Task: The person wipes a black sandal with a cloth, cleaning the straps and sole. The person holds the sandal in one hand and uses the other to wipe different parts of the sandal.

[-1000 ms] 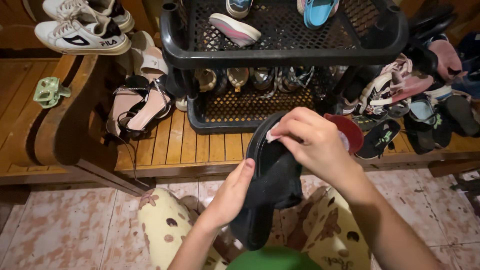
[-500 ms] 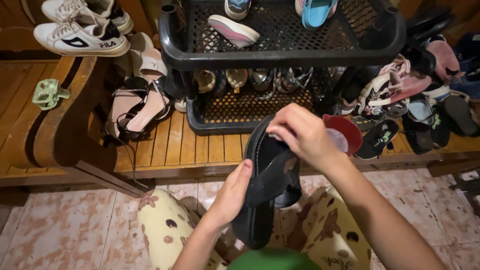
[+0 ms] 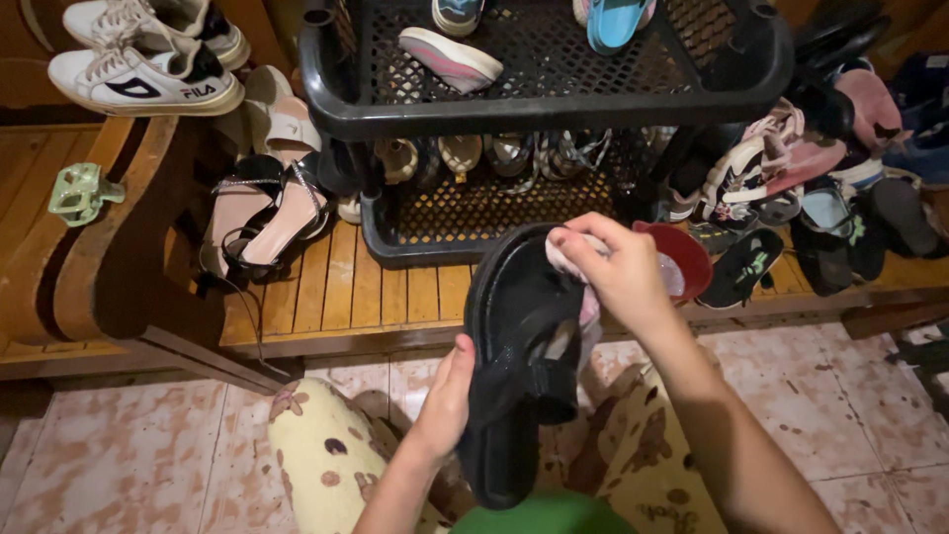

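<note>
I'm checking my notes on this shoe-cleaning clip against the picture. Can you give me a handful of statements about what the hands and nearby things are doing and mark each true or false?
1. The left hand grips a black sandal from the side. True.
2. The right hand presses a pale cloth against the sandal's toe end. True.
3. The red bowl sits on the top shelf of the black rack. False: it stands on the wooden slats, just behind the right hand.
4. The white sneakers lie on the tiled floor. False: they rest up on the wooden bench at upper left.
5. A blue slipper lies on the rack's top shelf. True.
</note>
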